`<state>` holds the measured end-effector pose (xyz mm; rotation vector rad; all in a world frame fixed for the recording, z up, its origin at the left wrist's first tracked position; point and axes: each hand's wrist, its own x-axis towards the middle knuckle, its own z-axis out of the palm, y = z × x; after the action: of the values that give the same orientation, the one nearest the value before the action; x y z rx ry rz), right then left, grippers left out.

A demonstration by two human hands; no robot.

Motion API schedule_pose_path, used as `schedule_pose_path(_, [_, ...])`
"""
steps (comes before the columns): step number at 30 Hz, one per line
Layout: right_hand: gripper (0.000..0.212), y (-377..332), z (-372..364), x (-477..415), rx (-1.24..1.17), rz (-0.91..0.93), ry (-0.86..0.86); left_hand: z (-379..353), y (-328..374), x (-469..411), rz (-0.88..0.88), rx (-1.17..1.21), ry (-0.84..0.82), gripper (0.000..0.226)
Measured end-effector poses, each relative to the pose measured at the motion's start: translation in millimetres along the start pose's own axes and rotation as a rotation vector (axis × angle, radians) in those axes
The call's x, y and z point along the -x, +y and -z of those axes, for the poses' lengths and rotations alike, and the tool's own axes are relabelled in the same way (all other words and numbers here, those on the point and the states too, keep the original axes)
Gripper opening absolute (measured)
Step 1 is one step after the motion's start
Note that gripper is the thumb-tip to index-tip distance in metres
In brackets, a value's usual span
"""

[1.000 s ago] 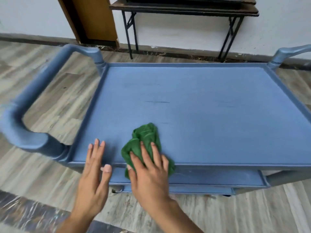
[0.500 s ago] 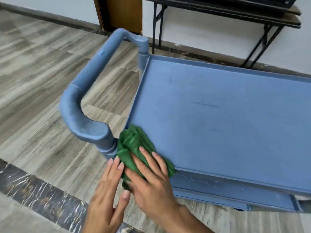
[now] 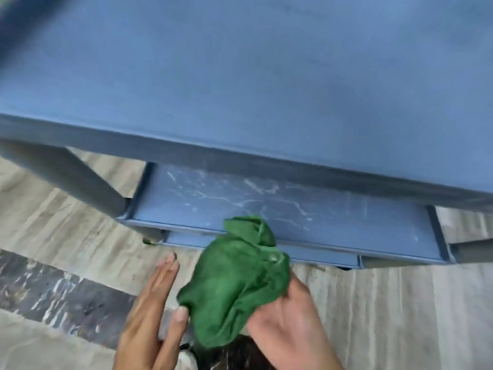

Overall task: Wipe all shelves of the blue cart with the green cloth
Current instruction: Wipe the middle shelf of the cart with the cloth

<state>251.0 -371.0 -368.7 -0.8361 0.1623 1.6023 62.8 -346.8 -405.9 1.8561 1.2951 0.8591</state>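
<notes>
The blue cart's top shelf (image 3: pixel 240 76) fills the upper half of the head view. Below its front rim, a lower shelf (image 3: pixel 333 225) shows, marked with white scratches. My right hand (image 3: pixel 290 324) holds the bunched green cloth (image 3: pixel 234 284) in the air in front of the lower shelf's edge, off the cart. My left hand (image 3: pixel 152 316) is beside the cloth with fingers straight, its thumb tip touching the cloth's lower left fold.
A blue cart leg (image 3: pixel 72 177) slants down at the left. Light wood-pattern floor (image 3: pixel 400 311) lies under and before the cart, crossed by a dark marbled strip (image 3: pixel 53 297) at the lower left. The frame is blurred.
The cloth has come off the top shelf's front left corner and now hangs in my right hand before the lower shelf. The view has dropped lower and closer to the cart.
</notes>
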Motion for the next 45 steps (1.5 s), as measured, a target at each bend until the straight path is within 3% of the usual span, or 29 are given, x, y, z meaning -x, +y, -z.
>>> schedule_pose_path(3, [0.045,-67,65,11,-0.007,0.106,0.142,-65,-4,-14,-0.122,-0.004,-0.087,0.05])
schedule_pose_path(6, [0.066,-147,122,29,0.137,0.317,0.065,-136,0,-43,-0.371,-0.076,-0.151,0.053])
schedule_pose_path(9, [0.055,-222,171,45,0.604,0.589,0.149,-214,17,-76,-0.554,-0.227,-0.202,0.059])
schedule_pose_path(12, [0.038,-265,204,44,1.174,0.884,0.377,-265,21,-99,-0.634,-0.516,-0.211,0.073])
schedule_pose_path(14, [0.029,-278,233,30,1.599,0.986,0.471,-292,20,-111,-0.621,-0.678,-0.219,0.081])
schedule_pose_path(17, [0.035,-286,285,-6,2.037,0.925,0.409,-319,16,-117,-0.597,-0.743,-0.191,0.082])
schedule_pose_path(19, [0.04,-283,316,-31,2.213,0.776,0.453,-331,13,-115,-0.587,-0.779,-0.183,0.082])
schedule_pose_path(26, [0.051,-288,342,-53,2.322,0.654,0.406,-341,29,-102,-0.53,-0.843,-0.262,0.095])
schedule_pose_path(32, [0.043,-292,334,-54,2.397,0.566,0.362,-390,61,-91,-0.661,-0.879,-0.381,0.116])
schedule_pose_path(36, [0.043,-298,336,-66,2.391,0.551,0.364,-417,56,-98,-0.656,-0.77,-0.293,0.074])
schedule_pose_path(38, [0.048,-304,335,-71,2.377,0.529,0.366,-421,48,-101,-0.69,-0.786,-0.215,0.073])
schedule_pose_path(40, [0.05,-314,331,-78,2.347,0.502,0.385,-420,48,-101,-0.68,-0.826,-0.227,0.089])
schedule_pose_path(43, [0.045,-330,323,-98,2.359,0.481,0.426,-403,66,-105,-0.492,-0.707,-0.309,0.082])
schedule_pose_path(45, [0.044,-339,319,-111,2.356,0.471,0.444,-391,74,-126,-0.338,-0.676,-0.271,0.072])
